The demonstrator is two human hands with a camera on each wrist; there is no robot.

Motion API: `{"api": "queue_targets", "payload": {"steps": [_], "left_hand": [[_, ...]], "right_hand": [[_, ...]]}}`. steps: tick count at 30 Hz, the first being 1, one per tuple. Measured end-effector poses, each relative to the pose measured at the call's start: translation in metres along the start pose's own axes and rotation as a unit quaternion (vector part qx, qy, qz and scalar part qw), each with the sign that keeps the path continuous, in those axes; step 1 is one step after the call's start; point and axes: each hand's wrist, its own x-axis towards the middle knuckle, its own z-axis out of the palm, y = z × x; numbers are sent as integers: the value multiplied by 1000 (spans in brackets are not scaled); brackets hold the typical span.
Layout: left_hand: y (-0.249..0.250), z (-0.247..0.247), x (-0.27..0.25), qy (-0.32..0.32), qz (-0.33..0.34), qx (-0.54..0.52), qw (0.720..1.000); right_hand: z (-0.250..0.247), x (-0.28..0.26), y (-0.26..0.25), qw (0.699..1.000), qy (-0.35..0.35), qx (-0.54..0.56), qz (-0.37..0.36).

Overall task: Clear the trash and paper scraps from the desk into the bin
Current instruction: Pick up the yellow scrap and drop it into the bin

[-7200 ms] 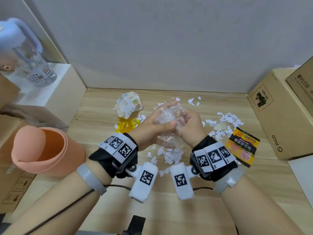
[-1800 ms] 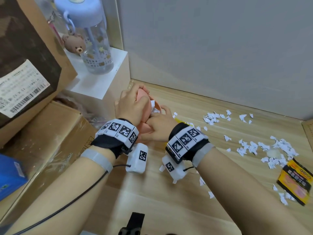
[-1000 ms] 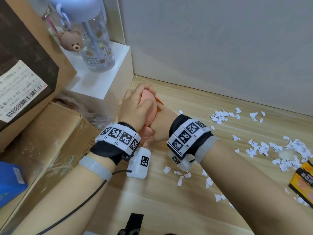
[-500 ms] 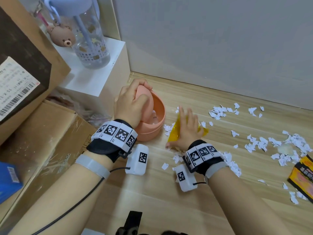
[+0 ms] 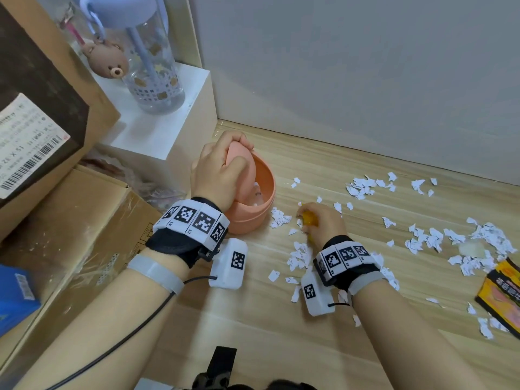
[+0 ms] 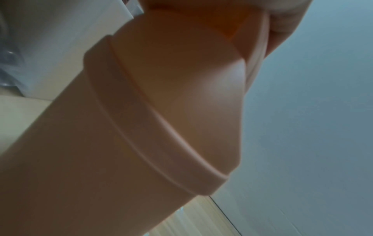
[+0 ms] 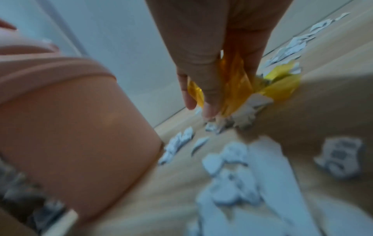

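Note:
A small salmon-pink bin [image 5: 264, 190] stands on the wooden desk near the left corner. My left hand [image 5: 222, 170] grips its swing lid [image 5: 239, 161] and holds it tilted open; the left wrist view is filled by the bin [image 6: 141, 127]. White scraps lie inside. Just right of the bin, my right hand [image 5: 320, 223] curls around a crumpled yellow wrapper [image 5: 309, 220] on the desk, with some white scraps caught in it [image 7: 238, 89]. White paper scraps [image 5: 298, 254] are scattered around that hand and further right [image 5: 427, 237].
A black and orange snack packet [image 5: 503, 291] lies at the right edge. A white block [image 5: 157, 128] with a clear water bottle [image 5: 152, 66] stands behind the bin. Cardboard boxes [image 5: 70, 229] line the left side. A grey wall [image 5: 351, 80] closes the back.
My right hand left the bin, laid flat on the yellow wrapper, and now has curled around it. The left hand keeps holding the lid open.

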Motion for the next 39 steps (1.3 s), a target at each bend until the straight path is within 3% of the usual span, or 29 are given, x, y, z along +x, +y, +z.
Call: {"api": "queue_targets", "payload": {"steps": [3,6,11,14,18,21,26,31,34,37,39], "left_hand": [[1,0,-1,0,1,5,1000],[3,-1,-3,-5,-9,-1,1000],[5,-1,-10,-15,-5,1,1000],[3,-1,-13,-27,6,8,1000],[3,-1,-16,-36,2,13,999],[4,-1,-16,-32,-14,9,999],[1,-1,-15,-36,-16,6,999],[-1,-2,-14,-35,-11,8,999],[-1,-2,-13,-38,-7,9,999],[-2,-3,-12,-37,-9,17,999],[-2,-3,-12,-41,-10,17,999]], "right_hand": [[-23,-5,-5,989,30,145,20],[-48,-13,-25,965,47,258,-13],[-65,-23,-80,876,1,470,-107],[-43,-19,-103,857,9,506,-97],[-11,-13,-109,898,79,423,-96],[-2,-15,-108,940,108,279,-162],[-5,-19,-104,954,103,163,-230],[-10,-24,-95,939,-42,-55,-337],[-13,-20,-96,927,-93,-133,-339],[-18,-17,-102,919,-147,-214,-296],[-21,-15,-103,920,-161,-217,-283]]}}
